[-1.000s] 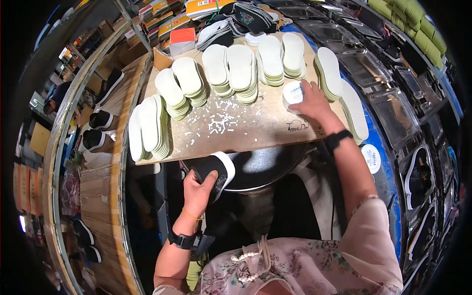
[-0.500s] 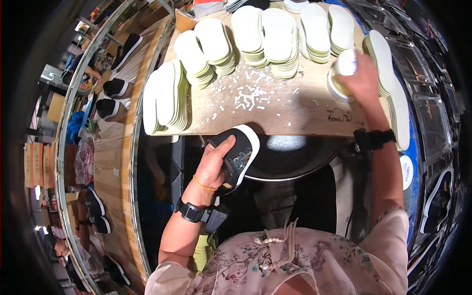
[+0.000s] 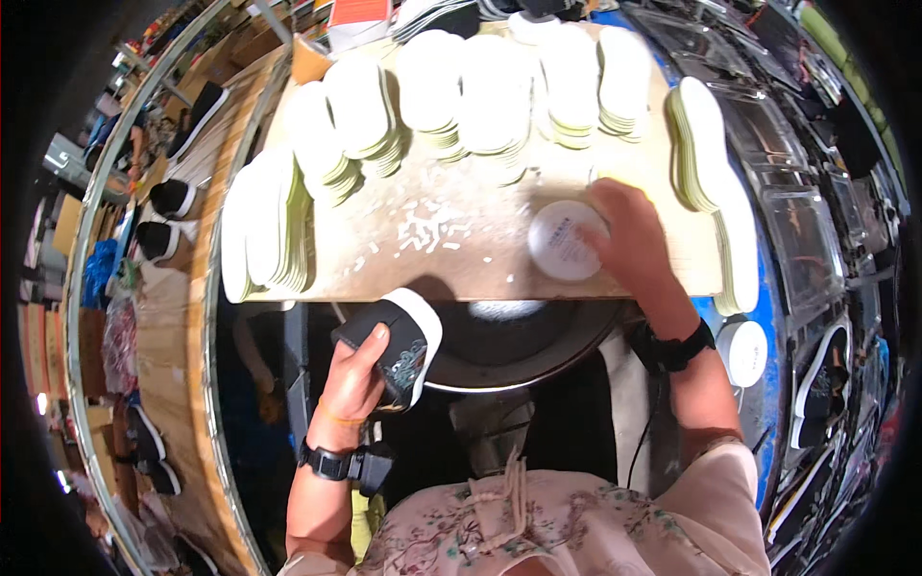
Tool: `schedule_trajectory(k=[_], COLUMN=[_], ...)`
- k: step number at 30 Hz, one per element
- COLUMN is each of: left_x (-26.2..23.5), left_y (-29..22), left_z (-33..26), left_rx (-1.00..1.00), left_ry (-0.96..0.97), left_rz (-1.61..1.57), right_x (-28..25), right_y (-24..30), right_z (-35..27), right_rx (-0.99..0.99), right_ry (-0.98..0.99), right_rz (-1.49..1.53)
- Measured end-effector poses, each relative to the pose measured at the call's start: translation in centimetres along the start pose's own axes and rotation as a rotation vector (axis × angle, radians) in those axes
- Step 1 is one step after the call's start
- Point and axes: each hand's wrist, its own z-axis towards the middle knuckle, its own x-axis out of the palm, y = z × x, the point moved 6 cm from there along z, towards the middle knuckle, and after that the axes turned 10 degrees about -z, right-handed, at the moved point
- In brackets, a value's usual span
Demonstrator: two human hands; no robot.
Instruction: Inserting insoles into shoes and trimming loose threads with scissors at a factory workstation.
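The left hand [image 3: 353,379] is gripping, ideally without crushing, a black shoe [image 3: 403,353] at the near edge of the tabletop [image 3: 463,279], while the right hand [image 3: 629,235], grip unclear, is apparently touching a white tub [image 3: 562,243] on it.

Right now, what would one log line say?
left hand: holds shoe | right hand: at white tub | board: insole stacks, white bits
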Motion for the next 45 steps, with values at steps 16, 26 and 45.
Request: schedule_trajectory(k=[16, 26, 45], left_x=[0.2, -0.4, -1.1], left_y=[-0.4, -0.2, 1.1], left_z=[-0.1, -2.1, 0.1], left_rx=[-0.026, 0.014, -0.016], left_ry=[0.055, -0.013, -0.009], left_rz=[-0.104, -0.076, -0.081], right_x=[1.8, -3.9, 6.6], right_y=[-4.3, 14.8, 16.4], right_z=[5.4, -0.5, -1.4], right_rx=[-0.125, -0.084, 0.193], right_ry=[0.207, -0.019, 0.416], right_rz=[-0.586, 0.689, 1.404])
